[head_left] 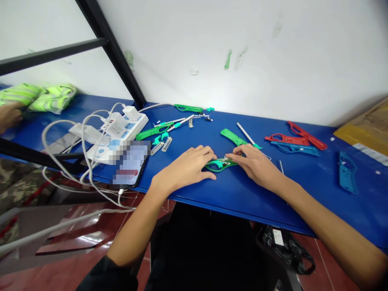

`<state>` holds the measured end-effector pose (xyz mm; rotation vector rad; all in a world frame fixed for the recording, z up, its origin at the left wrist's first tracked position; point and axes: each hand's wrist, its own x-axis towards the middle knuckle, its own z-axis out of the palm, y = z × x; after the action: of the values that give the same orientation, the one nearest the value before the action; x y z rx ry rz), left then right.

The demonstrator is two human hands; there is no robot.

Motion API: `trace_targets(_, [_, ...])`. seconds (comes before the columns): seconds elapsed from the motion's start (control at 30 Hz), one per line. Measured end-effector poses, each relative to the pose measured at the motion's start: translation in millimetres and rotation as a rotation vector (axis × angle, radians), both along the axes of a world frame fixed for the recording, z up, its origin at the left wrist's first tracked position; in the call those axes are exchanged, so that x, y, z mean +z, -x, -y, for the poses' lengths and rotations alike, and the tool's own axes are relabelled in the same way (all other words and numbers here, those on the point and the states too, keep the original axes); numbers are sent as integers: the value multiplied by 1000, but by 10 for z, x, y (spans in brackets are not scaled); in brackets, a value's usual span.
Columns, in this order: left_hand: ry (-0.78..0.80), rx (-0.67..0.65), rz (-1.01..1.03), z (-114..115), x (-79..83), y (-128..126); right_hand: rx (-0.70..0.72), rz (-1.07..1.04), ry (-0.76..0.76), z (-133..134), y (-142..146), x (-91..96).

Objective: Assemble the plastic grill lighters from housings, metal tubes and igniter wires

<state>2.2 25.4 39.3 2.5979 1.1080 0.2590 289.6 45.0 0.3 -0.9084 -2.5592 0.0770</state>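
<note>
On the blue table, a green plastic handle shell (220, 165) lies between my hands, with a teal trigger-like piece (216, 163) and thin pale wires in it. My left hand (189, 166) grips the shell's left end, its thumb at the near side. My right hand (254, 163) has its fingers closed over the right end, beside the wires; its fingertips partly hide what they press. Just behind that hand lie another green shell (233, 136) and a silver tube (245, 132) with a teal tip.
Several green shells (154, 131), tubes and clear pieces (165, 144) lie left. Red shells (307, 133) and blue shells (347, 171) lie right. A phone (131, 163) and a power strip (133, 125) with cables sit left; a cardboard box (368, 125) stands right. Another person's hand (10, 116) shows far left.
</note>
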Motion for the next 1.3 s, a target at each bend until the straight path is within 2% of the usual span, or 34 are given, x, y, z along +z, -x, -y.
trace_targets(0.1, [-57, 48, -14, 187, -56, 22, -7, 70, -71, 17, -21, 10])
trace_targets(0.2, [-75, 97, 23, 269, -118, 27, 5, 111, -104, 44, -33, 26])
trace_targets(0.63, [-130, 118, 240, 260, -349, 45, 26, 131, -78, 154, -93, 102])
trace_targets(0.77, [-156, 110, 241, 264, -369, 53, 23, 134, -72, 168, -69, 138])
trace_targets(1.07, [-276, 128, 87, 313, -311, 28, 64, 85, -36, 199, -50, 181])
trace_targets(1.3, [-231, 115, 112, 311, -332, 24, 89, 54, -8, 279, 118, 172])
